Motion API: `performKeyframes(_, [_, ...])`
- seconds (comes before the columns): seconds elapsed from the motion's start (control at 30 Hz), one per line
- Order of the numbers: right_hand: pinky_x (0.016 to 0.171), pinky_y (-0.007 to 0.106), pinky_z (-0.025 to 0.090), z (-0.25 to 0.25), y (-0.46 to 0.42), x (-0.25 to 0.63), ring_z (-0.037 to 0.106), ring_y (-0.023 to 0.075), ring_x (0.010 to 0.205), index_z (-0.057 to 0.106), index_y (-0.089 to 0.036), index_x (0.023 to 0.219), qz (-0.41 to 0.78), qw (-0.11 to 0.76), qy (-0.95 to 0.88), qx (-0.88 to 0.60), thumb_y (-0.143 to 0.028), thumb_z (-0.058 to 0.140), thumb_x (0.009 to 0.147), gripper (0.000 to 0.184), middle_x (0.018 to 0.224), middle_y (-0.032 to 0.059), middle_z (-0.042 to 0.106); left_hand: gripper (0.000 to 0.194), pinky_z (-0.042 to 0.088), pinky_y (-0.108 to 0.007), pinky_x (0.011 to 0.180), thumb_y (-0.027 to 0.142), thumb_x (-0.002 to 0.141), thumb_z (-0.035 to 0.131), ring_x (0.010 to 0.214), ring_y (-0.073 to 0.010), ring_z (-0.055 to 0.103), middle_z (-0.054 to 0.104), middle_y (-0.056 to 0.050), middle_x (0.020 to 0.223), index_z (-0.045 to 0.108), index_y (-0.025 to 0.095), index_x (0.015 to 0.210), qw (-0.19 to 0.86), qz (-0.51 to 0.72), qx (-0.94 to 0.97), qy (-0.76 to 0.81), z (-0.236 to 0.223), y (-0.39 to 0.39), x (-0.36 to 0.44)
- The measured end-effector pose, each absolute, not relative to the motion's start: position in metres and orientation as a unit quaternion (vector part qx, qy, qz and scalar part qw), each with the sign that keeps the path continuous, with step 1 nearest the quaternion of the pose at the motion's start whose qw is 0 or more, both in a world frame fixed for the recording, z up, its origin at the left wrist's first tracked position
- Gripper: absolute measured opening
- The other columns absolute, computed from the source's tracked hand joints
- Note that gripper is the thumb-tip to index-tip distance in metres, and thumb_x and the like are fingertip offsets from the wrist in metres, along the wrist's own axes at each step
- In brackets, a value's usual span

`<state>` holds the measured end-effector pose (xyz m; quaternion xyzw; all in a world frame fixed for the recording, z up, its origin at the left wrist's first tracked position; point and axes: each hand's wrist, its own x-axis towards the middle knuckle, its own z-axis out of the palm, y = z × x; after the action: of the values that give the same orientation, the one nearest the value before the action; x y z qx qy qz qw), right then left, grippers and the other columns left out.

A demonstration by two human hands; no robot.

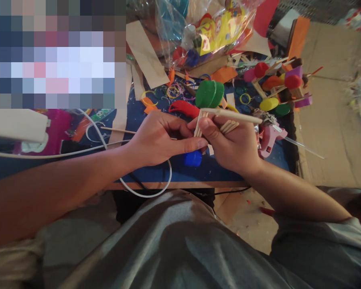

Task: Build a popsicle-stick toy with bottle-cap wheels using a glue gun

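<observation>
My right hand [236,142] is closed around a small frame of glued wooden sticks [231,114]. One long stick runs along its top, and short sticks stand side by side at its left end. Cut stick ends show between the right fingers. My left hand [159,138] has its fingers curled, with the thumb tip against the lower end of the short sticks. A thin wooden stick [117,130] passes behind the left hand; whether it is held is hidden. A blue cap [193,158] sits just below the hands. Behind them are green round pieces [209,94] and a red-handled tool [183,107].
A pink glue gun [270,138] lies right of my right hand. Stick models with coloured caps [278,86] stand near a cardboard sheet [333,108]. A clear bag [210,32] lies at the back. A white cable [170,176] loops over the blue table's edge [204,180].
</observation>
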<state>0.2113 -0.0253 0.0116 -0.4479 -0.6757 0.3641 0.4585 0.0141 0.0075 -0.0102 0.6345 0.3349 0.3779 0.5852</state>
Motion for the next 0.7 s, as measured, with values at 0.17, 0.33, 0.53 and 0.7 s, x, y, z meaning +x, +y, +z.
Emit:
performKeyframes(0.17, [0.053,0.030,0.051,0.0092,-0.0210,0.2132,0.058,0.0119,0.055,0.074,-0.024,0.082,0.412,0.463,-0.654,-0.434,-0.074,0.073,0.102,0.054,0.065,-0.0022,0.063,0.043,0.055,-0.029,0.060,0.053,0.090,0.094,0.065,-0.0170,0.069,0.072,-0.003,0.065,0.078,0.019,0.070,0.620,0.360,0.635,0.287,-0.0041,0.0085,0.0127])
performKeyframes(0.33, [0.049,0.028,0.050,0.0037,-0.0167,0.2116,0.053,0.0110,0.050,0.073,-0.025,0.086,0.467,0.489,-0.604,-0.421,-0.073,0.076,0.101,0.050,0.059,-0.0055,0.056,0.038,0.054,-0.028,0.064,0.047,0.099,0.084,0.065,-0.0141,0.065,0.071,-0.002,0.070,0.079,0.018,0.074,0.698,0.349,0.571,0.255,-0.0012,0.0075,0.0123])
performKeyframes(0.53, [0.050,0.029,0.053,0.0032,-0.0164,0.2113,0.055,0.0107,0.052,0.073,-0.025,0.083,0.498,0.499,-0.585,-0.401,-0.068,0.081,0.099,0.046,0.064,-0.0047,0.059,0.035,0.065,-0.033,0.087,0.049,0.099,0.087,0.087,-0.0202,0.079,0.081,-0.006,0.083,0.085,0.018,0.085,0.741,0.322,0.541,0.234,-0.0047,0.0082,0.0136])
performKeyframes(0.7, [0.054,0.031,0.056,0.0047,-0.0149,0.2138,0.059,0.0134,0.056,0.072,-0.026,0.082,0.496,0.482,-0.589,-0.417,-0.074,0.080,0.096,0.051,0.062,-0.0039,0.057,0.033,0.065,-0.030,0.087,0.052,0.097,0.091,0.090,-0.0175,0.079,0.085,-0.005,0.096,0.087,0.019,0.097,0.760,0.327,0.514,0.225,-0.0045,0.0075,0.0137])
